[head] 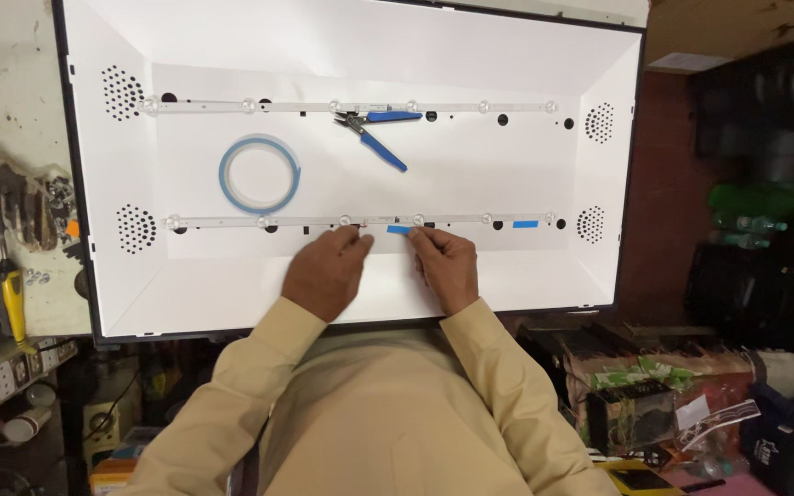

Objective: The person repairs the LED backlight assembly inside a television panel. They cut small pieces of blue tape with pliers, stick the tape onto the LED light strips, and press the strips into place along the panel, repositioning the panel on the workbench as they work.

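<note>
I had both arms stretched forward over the near edge of the white panel tray (232, 294), my tan sleeves (259, 358) running up from the bottom of the view, palms turned down. My left hand (326, 271) rested knuckles-up with the fingers curled and the thumb and forefinger pinched together at the lower light strip (232, 221); whether anything sat between those fingertips I could not tell. My right hand (446, 266) lay just beside it, fingers bent, the fingertips pressing at the end of a small blue tape piece (398, 230) on that same strip. The two hands were near each other but apart, with the tape piece between them.

The lower light strip lay flat across the tray, its long axis running left to right, with round lenses spaced along it. The blue tape piece lay along that line, barely tilted. A second blue tape piece (525, 224) sat further right on the strip, well apart from my hands.

Further away, the upper light strip (452, 107) ran parallel to the lower one. Blue-handled cutters (374, 129) lay on it, handles spread, one pointing right and one slanting toward the lower right. A roll of blue tape (259, 173) lay flat between the two strips, to the left.
</note>
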